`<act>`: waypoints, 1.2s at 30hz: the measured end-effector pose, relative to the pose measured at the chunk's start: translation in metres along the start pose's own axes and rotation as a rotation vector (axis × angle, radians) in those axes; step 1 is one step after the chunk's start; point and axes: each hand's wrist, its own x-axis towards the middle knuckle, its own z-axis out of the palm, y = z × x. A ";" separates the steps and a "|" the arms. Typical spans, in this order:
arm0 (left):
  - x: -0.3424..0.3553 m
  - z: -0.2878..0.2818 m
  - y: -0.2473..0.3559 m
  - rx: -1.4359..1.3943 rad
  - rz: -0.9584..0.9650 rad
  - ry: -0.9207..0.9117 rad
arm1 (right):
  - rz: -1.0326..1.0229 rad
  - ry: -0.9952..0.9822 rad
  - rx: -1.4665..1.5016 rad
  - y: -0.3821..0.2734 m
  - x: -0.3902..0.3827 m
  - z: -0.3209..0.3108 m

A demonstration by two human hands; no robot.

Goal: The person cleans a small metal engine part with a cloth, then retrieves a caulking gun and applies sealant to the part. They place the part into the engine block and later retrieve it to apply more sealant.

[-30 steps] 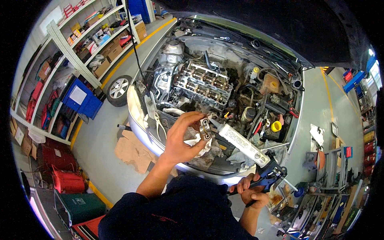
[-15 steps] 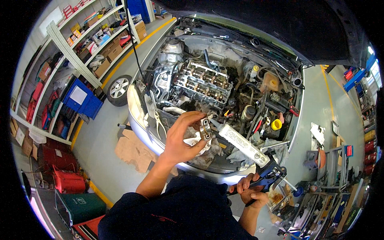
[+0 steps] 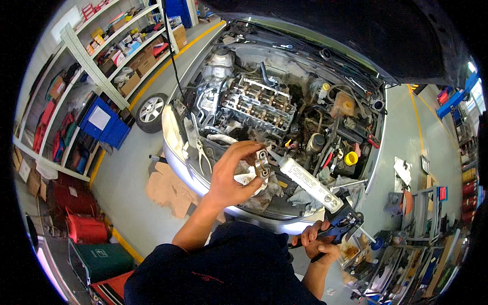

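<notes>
My left hand (image 3: 229, 172) pinches a small metal camshaft bearing cap (image 3: 262, 165) between thumb and fingers, above the front of the car. Wrapped round the handle of a caulking gun (image 3: 345, 219) is my right hand (image 3: 319, 241). A white sealant cartridge (image 3: 311, 184) sits in the gun. Its nozzle points up and left, and the tip is close beside the cap; whether they touch I cannot tell. Beyond my hands lies the opened engine (image 3: 259, 105), with its camshafts bare.
The raised hood (image 3: 396, 35) hangs over the engine bay. Pliers (image 3: 203, 157) rest on the car's front left edge, and a yellow cap (image 3: 351, 158) lies at the right. Rags (image 3: 305, 199) cover part of the front. A wheel (image 3: 151, 113) is on the floor at left, near shelves (image 3: 96, 71).
The bearing cap and the nozzle tip have shifted very slightly. Both hands keep their grips.
</notes>
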 end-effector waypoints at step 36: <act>0.000 0.001 0.000 -0.022 -0.008 -0.004 | -0.015 0.024 -0.015 0.002 0.000 0.003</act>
